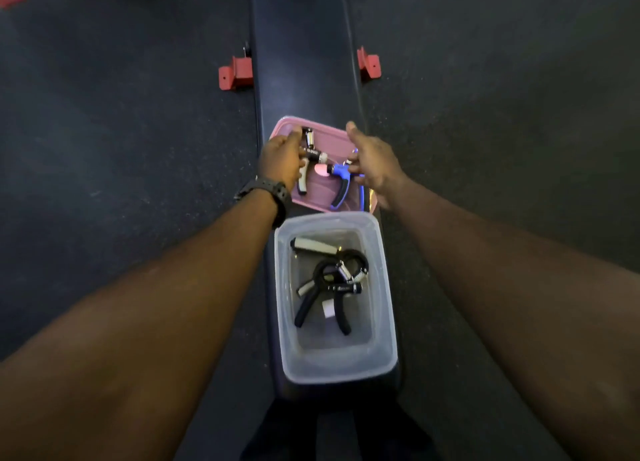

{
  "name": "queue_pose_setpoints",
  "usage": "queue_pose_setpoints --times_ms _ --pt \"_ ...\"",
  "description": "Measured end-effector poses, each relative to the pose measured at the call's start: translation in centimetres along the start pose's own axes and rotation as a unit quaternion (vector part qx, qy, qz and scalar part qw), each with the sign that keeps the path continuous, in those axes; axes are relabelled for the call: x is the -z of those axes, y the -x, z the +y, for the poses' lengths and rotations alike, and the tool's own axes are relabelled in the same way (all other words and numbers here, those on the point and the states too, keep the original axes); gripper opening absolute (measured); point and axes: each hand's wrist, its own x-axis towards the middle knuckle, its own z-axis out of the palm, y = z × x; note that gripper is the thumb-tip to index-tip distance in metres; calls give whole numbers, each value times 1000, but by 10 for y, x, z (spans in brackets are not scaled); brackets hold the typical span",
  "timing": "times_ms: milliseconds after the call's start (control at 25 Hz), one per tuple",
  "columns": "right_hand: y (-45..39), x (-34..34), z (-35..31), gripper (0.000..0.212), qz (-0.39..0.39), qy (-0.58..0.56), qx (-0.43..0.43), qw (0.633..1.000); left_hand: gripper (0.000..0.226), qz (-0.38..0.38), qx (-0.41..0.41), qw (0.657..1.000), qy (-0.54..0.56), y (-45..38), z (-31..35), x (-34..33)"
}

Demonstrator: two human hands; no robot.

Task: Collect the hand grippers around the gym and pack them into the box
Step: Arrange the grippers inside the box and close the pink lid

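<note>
Dark speckled rubber floor (121,149) fills the view, dim light throughout. A long black padded bench (301,62) runs straight away from the person, smooth-topped, with red metal brackets (236,72) showing at either side of it on the floor. On the bench, nearest the person, sits a clear plastic box (384,287), rectangular with rounded corners, frosted walls. Inside it lie hand grippers, a black one (323,298) with curved handles and a coiled steel spring, and a grey-handled one (315,245) behind it; they overlap, so the count is hard to make out. Just beyond the box lies a pink lid (332,138), flat, shallow-rimmed. Left hand (280,161) curls around a black and grey gripper (304,169) over the lid's left part, fingers hiding most of its top. Right hand (372,162) pinches the metal spring end of a blue gripper (341,180), thumb raised; its handles hang down towards the box. A small pink knob (322,171) sits between the two hands. A dark chunky watch (268,192) bands the left wrist. Both forearms are cut off by the frame edges.
</note>
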Motion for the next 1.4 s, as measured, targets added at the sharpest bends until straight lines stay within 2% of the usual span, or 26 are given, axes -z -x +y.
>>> queue_pose_setpoints --times_ms 120,240,360,440,560,680,760,840,960,1080,1280,1400 --pt "42 0 -9 44 -15 -41 -29 999 38 17 22 999 23 31 7 8" --pt "86 -1 18 42 -23 -37 -47 998 35 -2 37 998 46 80 -19 12" --pt "129 -7 75 34 -31 60 -60 996 26 -38 36 994 -91 128 -81 11" --pt "144 -14 107 29 -43 123 -90 987 17 -65 38 975 -209 150 -120 10" --pt "138 -21 127 30 -36 231 -39 971 40 -98 -35 949 -297 166 -154 5" --pt "113 -25 125 32 -35 375 54 925 51 -60 -86 937 -334 160 -162 -6" --pt "97 -27 120 35 -78 469 66 877 55 -51 -76 928 -361 150 -159 -13" --pt "90 -29 120 40 -105 522 63 844 58 -58 -87 908 -405 144 -159 -16" --pt "87 -30 122 39 -108 540 82 831 57 -77 -66 916 -389 140 -160 -14" --pt "86 -26 120 34 -147 508 85 845 47 -63 30 933 -353 146 -157 -8" --pt "85 -19 116 37 -249 443 79 858 34 -2 112 920 -376 161 -148 -2" --pt "78 -22 110 34 -225 419 93 875 40 -13 123 907 -402 163 -144 -2"
